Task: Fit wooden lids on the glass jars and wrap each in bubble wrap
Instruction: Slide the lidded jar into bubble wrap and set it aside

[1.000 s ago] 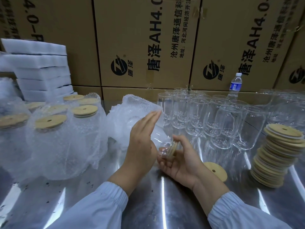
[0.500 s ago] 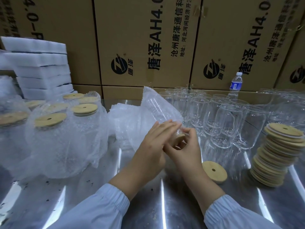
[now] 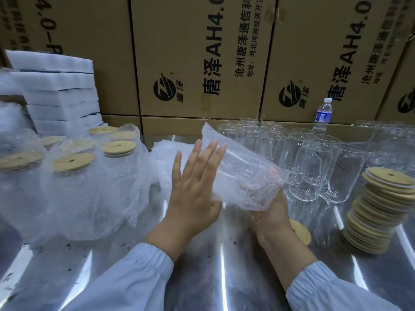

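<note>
A glass jar inside a bubble wrap sleeve [image 3: 238, 167] is tilted in the air over the steel table [image 3: 202, 277]. My right hand [image 3: 269, 212] grips its lower, lidded end from below; the fingers are partly hidden under the wrap. My left hand [image 3: 195, 182] lies flat against the wrap's left side with straight fingers. Several bare glass jars [image 3: 314, 162] stand behind. A leaning stack of wooden lids [image 3: 377, 212] is at the right, and one loose lid [image 3: 299, 230] lies by my right wrist. Wrapped, lidded jars [image 3: 74, 176] stand at the left.
Cardboard boxes [image 3: 202, 59] wall off the back. White foam sheets [image 3: 58, 93] are stacked at the back left. A water bottle [image 3: 323, 113] stands behind the jars. More bubble wrap [image 3: 166, 158] lies behind my left hand.
The jar has gone deeper into the bubble wrap sleeve and tipped up. My left hand left the lid end and now lies flat on the wrap; my right hand moved under the jar.
</note>
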